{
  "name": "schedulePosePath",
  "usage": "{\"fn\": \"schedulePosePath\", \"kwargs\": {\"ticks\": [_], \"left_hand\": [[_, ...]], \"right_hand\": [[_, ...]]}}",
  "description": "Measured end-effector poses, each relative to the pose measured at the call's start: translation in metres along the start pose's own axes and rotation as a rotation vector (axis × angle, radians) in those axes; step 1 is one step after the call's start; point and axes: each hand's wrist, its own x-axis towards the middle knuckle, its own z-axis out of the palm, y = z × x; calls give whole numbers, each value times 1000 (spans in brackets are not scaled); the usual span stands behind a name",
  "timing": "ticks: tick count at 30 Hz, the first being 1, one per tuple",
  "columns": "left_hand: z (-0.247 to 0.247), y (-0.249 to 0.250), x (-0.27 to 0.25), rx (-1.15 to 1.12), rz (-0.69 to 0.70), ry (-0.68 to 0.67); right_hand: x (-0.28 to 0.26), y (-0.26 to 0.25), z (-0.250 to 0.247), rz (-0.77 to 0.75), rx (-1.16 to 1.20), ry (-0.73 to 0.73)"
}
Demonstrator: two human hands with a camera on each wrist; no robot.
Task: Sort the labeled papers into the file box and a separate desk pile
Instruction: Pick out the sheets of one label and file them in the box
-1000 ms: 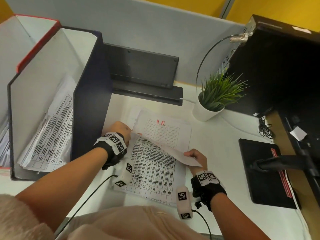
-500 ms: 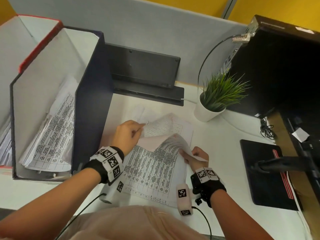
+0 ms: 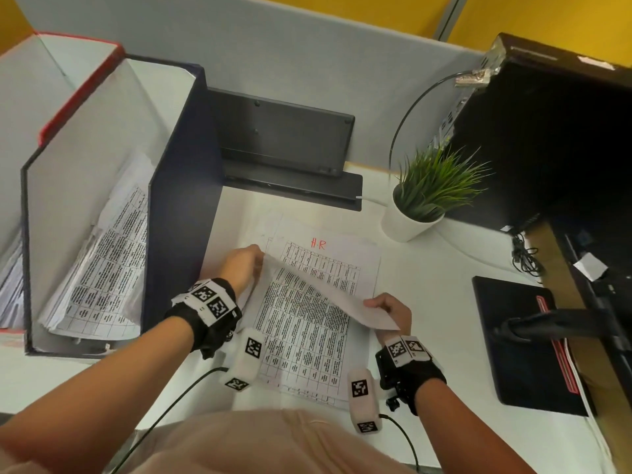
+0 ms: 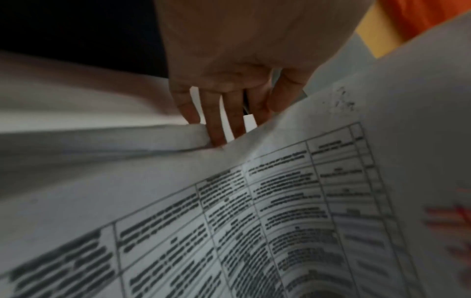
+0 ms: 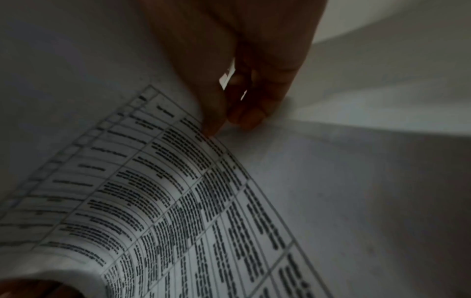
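A stack of printed table sheets (image 3: 301, 336) lies on the white desk (image 3: 427, 275) in front of me. Its top sheet (image 3: 342, 295) is peeled back along a diagonal. My left hand (image 3: 254, 260) holds that sheet's far left corner, and my right hand (image 3: 374, 304) pinches its right edge between thumb and fingers (image 5: 244, 117). Beneath it, a sheet with a red "HR" label (image 3: 318, 242) shows. In the left wrist view my fingers (image 4: 216, 125) reach down behind the lifted sheet (image 4: 254, 221). The dark blue file box (image 3: 184, 200) stands open at the left with printed papers (image 3: 102, 261) leaning inside.
A black stand (image 3: 284, 145) sits behind the stack against the grey partition. A white pot with a green plant (image 3: 424, 196) stands to the right of it. Further right are a black pad (image 3: 519, 340), a monitor arm (image 3: 561, 326) and a dark cabinet (image 3: 554, 131).
Half a second ago the top sheet curled over the HR label with my left hand raised. Now the sheet is drawn back flat along a diagonal and the label shows again.
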Motion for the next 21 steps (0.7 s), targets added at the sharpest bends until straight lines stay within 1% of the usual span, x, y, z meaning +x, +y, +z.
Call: {"fn": "schedulePosePath", "kwargs": {"ticks": [1,2,3,5,9,13,16,18,19,21], "left_hand": [[-1,1,3,6,6,20],[-1,1,6,57,23,36],[-2,0,9,132,38,40],[-3,-2,14,266,25,40],[-3,-4,17,373,23,90],[2,-5,13,405,17,87],[3,-8,12,453,47,75],[3,-8,10,482,85,60],[4,-8,7,501,128,63],[4,-10,2,557,298,115]], "right_hand": [[2,2,-1,33,113,-9],[3,2,-1,60,157,-7],[2,2,0,76,180,1],[2,1,-1,94,200,-6],[3,2,-1,83,175,0],[5,7,-1,59,122,23],[5,8,0,72,109,41],[7,8,-1,36,52,28],[7,8,-1,-2,-6,17],[6,9,-2,-61,-44,-10]]}}
